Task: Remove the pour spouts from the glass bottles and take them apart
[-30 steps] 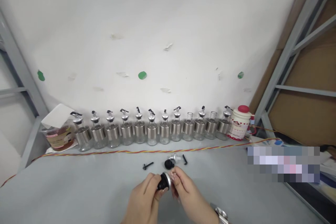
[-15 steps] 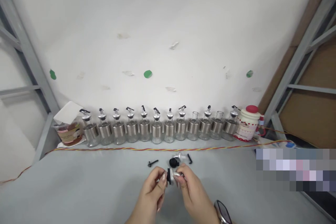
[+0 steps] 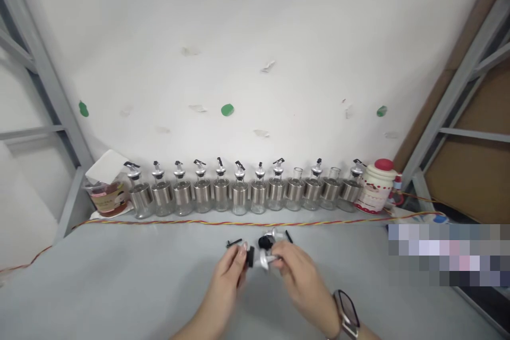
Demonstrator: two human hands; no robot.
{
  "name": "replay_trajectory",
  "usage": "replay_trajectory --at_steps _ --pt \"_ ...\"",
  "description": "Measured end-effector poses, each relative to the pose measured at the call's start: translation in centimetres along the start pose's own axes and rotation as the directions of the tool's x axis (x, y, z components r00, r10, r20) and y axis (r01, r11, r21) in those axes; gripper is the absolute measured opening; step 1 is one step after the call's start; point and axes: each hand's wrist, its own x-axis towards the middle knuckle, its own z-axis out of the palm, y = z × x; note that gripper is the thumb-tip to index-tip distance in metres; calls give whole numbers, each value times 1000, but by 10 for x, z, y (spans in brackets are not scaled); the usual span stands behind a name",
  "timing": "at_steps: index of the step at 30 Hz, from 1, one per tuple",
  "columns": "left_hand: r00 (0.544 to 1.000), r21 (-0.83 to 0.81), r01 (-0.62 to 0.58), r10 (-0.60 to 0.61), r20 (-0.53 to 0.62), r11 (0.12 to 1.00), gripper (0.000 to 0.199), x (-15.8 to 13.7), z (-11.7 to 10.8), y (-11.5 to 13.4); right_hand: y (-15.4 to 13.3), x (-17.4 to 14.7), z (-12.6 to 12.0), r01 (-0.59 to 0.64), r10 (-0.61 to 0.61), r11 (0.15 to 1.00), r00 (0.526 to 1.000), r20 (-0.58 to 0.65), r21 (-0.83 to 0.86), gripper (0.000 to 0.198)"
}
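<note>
My left hand [image 3: 228, 271] pinches a black ribbed stopper [image 3: 250, 256]. My right hand [image 3: 300, 276] is closed on the thin spout end of a silver bottle pourer [image 3: 263, 259]. A pale, blurred stem shows between the pourer's flange and the stopper; whether they still touch I cannot tell. Just beyond my hands lie another black stopper [image 3: 265, 242] and a second silver pourer [image 3: 274, 234]. A small black lever [image 3: 234, 243] lies beyond my left hand, and another black lever piece [image 3: 289, 236] lies beyond my right.
Several glass bottles with steel sleeves stand along the wall, most with pourers; two, including this open-necked bottle [image 3: 295, 190], have none. A red-yellow cable [image 3: 179, 221] crosses in front of them. A labelled tub [image 3: 107, 199] and a red-lidded jar [image 3: 373, 188] flank the row.
My hands have moved apart slightly. The black stopper, close against the silver flange before, is now farther from it, with the stem showing between. The camera view has shifted a little.
</note>
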Motion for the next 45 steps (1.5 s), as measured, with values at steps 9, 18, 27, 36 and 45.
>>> replay_trajectory --at_steps 9,18,27,36,45 --pt "937 913 16 313 -157 408 37 25 -41 18 62 19 -34 -470 436 864 878 -198 -182 25" --pt "950 968 168 233 -209 184 38 35 -49 12 96 11 -29 -454 439 866 891 -114 -211 27" --pt "957 973 141 226 -182 184 39 31 -46 14 92 12 -23 -462 446 865 887 -123 -195 33" --pt "909 980 88 388 -153 179 33 23 -37 16 109 35 -81 -541 447 836 767 -461 -90 54" --pt "927 979 10 366 -86 205 38 19 -30 13 179 61 -146 -730 436 673 524 -731 -122 48"
